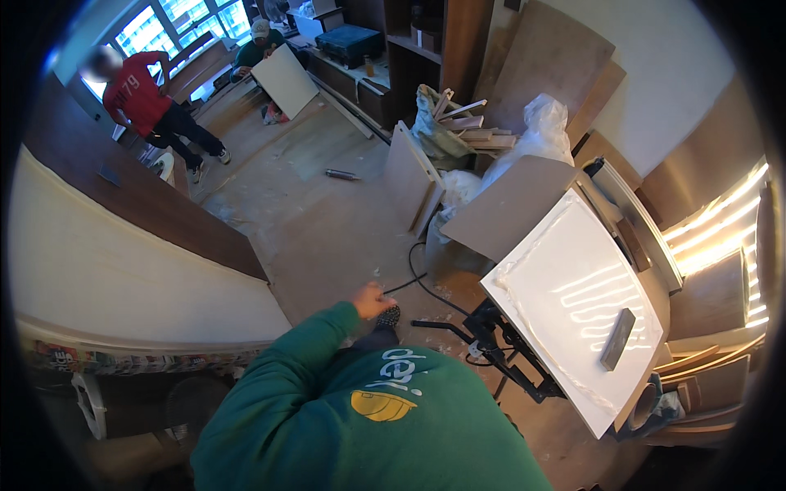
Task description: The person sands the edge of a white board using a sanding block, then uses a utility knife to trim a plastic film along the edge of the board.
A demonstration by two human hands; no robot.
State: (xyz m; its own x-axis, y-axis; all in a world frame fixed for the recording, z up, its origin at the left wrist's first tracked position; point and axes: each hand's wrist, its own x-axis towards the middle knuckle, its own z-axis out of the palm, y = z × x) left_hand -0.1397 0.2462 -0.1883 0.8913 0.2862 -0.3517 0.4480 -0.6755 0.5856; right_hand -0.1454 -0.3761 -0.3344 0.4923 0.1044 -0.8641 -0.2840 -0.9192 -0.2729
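Observation:
My left hand (372, 301) hangs low in front of my body, at the end of a green sleeve. Its fingers are loosely bent and partly turned away; nothing shows in them. Just below it is the dark, patterned toe of a shoe (390, 315). My right hand is out of sight. To the right, a white panel (540, 303) lies tilted on a black metal stand (503, 348), with white paste smeared along its edges and wavy light lines on it. A grey rectangular block (618, 340) rests on the panel, apart from my left hand.
A black cable (422, 282) crosses the floor beside the stand. A silver tube (342, 174) lies farther ahead. Boards (413, 176) and bagged wood scraps (471, 131) fill the right. At the back, one person in red (139, 94) stands; another holds a white board (284, 80).

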